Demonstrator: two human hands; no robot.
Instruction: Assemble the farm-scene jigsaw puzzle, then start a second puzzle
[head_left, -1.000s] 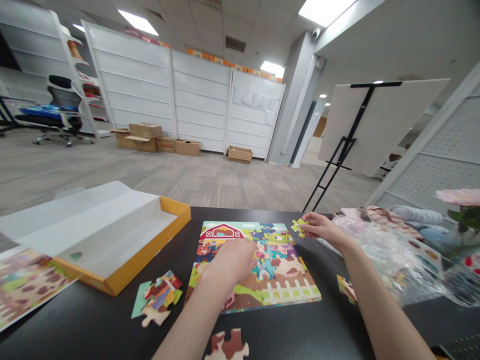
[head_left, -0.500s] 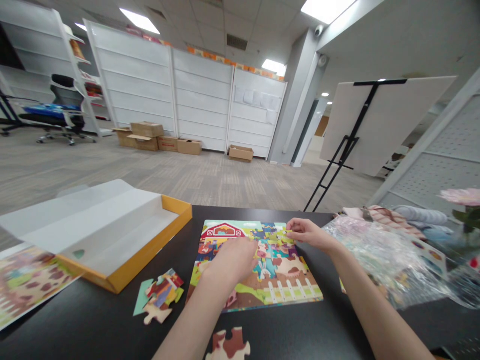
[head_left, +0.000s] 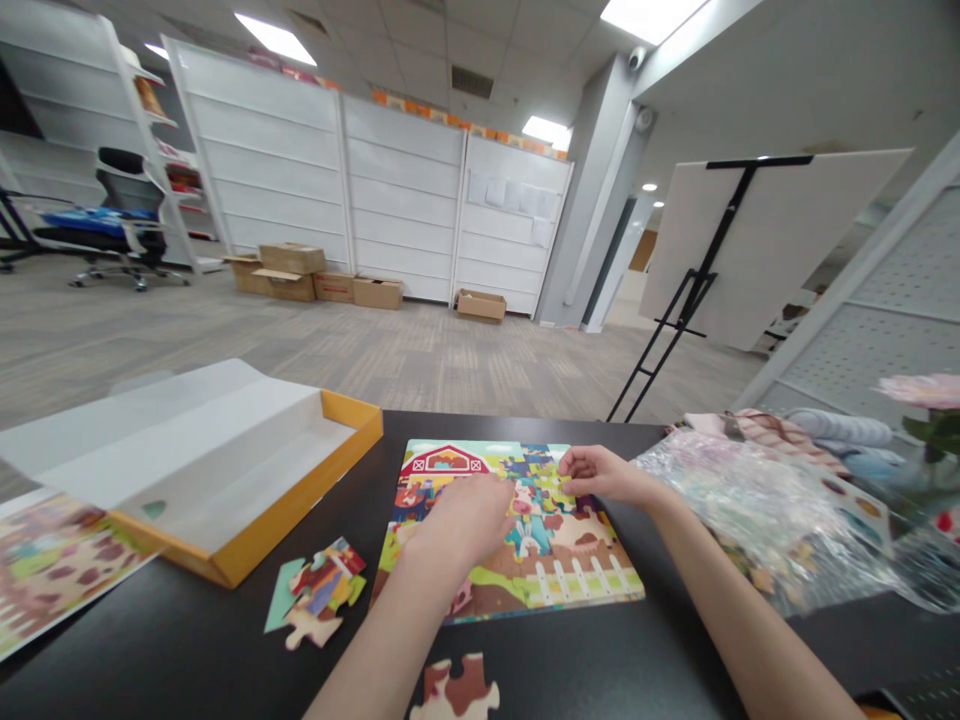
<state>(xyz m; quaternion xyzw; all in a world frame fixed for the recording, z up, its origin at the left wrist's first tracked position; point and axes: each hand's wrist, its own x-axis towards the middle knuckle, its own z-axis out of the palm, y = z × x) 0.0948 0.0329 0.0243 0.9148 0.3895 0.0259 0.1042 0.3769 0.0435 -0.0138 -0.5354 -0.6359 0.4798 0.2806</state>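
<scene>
A farm jigsaw puzzle (head_left: 577, 590) lies on the black table, showing a red barn, cows and a white fence. My left hand (head_left: 469, 515) rests over its middle, with the fingers bent down and mostly hidden behind the back of the hand. At the puzzle's upper right, my right hand (head_left: 606, 474) pinches a yellow-green puzzle piece (head_left: 568, 486) against the picture. Several loose pieces (head_left: 324, 590) are piled left of the puzzle. A brown-and-white piece (head_left: 459, 690) sits close to the front edge.
An open yellow-sided box (head_left: 292, 490) stands at the left, beside a printed picture sheet (head_left: 60, 570). Clear plastic wrapping (head_left: 772, 520) covers the table's right side, with folded cloths (head_left: 795, 440) behind. Beyond the table are an easel (head_left: 701, 285) and cardboard boxes (head_left: 292, 272).
My right hand has moved slightly left, further over the puzzle's upper right, with the piece in its fingers. The left hand stays in place.
</scene>
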